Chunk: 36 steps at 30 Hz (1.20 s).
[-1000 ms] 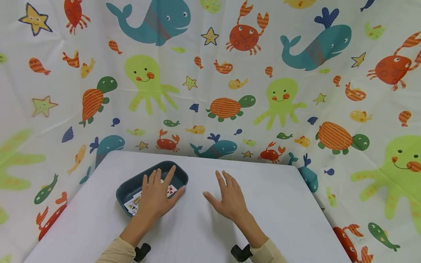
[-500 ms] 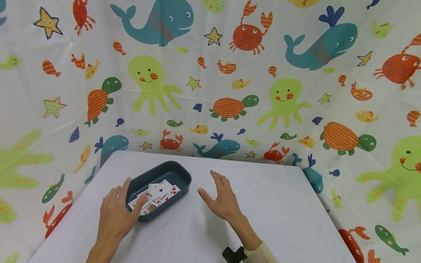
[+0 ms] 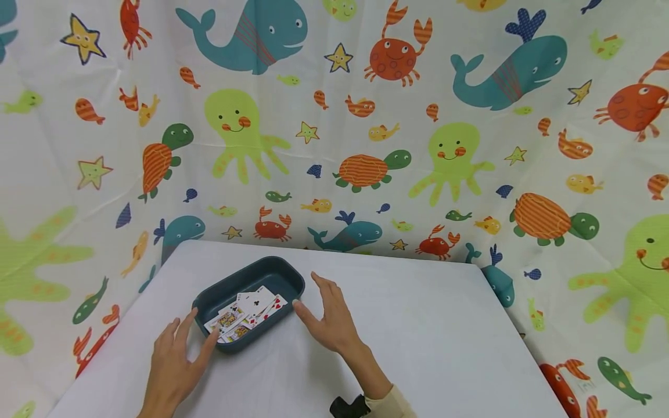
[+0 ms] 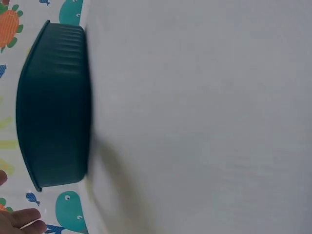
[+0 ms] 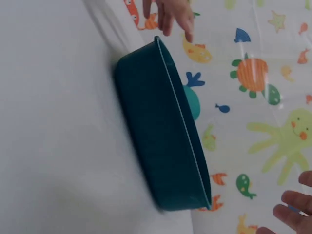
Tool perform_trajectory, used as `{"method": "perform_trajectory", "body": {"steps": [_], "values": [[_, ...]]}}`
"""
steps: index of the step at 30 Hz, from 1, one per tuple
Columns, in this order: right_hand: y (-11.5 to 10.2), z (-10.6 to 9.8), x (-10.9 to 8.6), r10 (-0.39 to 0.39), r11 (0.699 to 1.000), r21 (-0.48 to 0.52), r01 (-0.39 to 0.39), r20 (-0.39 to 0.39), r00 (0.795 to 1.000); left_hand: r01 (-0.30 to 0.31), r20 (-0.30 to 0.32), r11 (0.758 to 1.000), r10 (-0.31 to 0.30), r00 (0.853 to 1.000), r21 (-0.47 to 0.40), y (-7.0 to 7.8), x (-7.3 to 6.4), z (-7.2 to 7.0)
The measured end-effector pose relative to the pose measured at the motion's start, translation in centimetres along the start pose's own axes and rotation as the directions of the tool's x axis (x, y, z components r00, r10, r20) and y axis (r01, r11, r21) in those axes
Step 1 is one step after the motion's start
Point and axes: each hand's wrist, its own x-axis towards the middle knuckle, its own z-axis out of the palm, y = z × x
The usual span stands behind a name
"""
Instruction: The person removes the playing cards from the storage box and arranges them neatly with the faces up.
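Note:
A dark teal tray [image 3: 284, 276] with rounded corners stands at a slant on the left part of the table. Several playing cards [image 3: 245, 313] lie overlapping inside it, face up, with a king and some hearts among them. By the tray's near left corner is my left hand [image 3: 175, 357], fingers spread and holding nothing. My right hand [image 3: 329, 319] hovers at the tray's right end, fingers extended, thumb close to the rim; whether it touches cannot be told. The right wrist view shows the tray's outer side [image 5: 151, 131] with fingers [image 5: 295, 209] at the lower right.
A white cloth covers the table [image 3: 418, 337]. Behind and around it hangs a curtain [image 3: 324, 139] printed with sea animals. A black wrist mount [image 3: 349, 406] sits by the right sleeve [image 3: 392, 403].
My left hand has moved from over the tray to its near left side, uncovering the cards. My right hand has come left, closer to the tray's right end.

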Motion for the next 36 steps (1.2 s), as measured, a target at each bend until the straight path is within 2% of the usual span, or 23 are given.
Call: {"method": "perform_trajectory", "body": {"steps": [4,8,11,13,18,21,27,36], "values": [[-0.5,0.8,0.0,-0.009,1.0,0.026,0.009,0.01,1.0,0.015,0.05,1.0,-0.015,0.999,-0.005,-1.0,-0.2,0.3],[-0.9,1.6,0.0,-0.019,0.999,0.034,0.019,0.021,1.0,0.001,0.061,1.0,0.0,0.998,-0.012,-1.7,-0.4,0.4],[-1.2,2.2,0.1,-0.025,0.999,0.027,0.024,0.034,0.999,-0.01,0.068,1.0,0.009,0.998,0.014,-2.1,-0.3,0.3],[-1.3,2.5,0.2,-0.032,0.999,0.018,0.031,0.039,0.999,0.0,0.099,0.999,-0.005,0.995,0.044,-2.2,-0.2,0.1],[-1.5,3.5,0.6,-0.062,0.998,-0.028,0.064,0.058,0.996,0.037,0.235,0.995,-0.059,0.97,0.096,-2.1,0.4,-0.2],[-1.5,4.2,1.1,-0.07,0.996,-0.051,0.075,0.09,0.994,0.046,0.279,0.994,-0.071,0.958,0.097,-1.9,0.8,-0.2],[-1.6,6.3,2.7,-0.062,0.996,-0.055,0.072,0.163,0.985,0.039,0.301,0.992,-0.074,0.951,0.12,-2.0,1.4,0.0],[-1.7,9.1,4.7,-0.104,0.989,-0.076,0.126,0.248,0.963,0.022,0.268,0.994,-0.05,0.962,0.105,-2.5,2.0,0.2]]}}
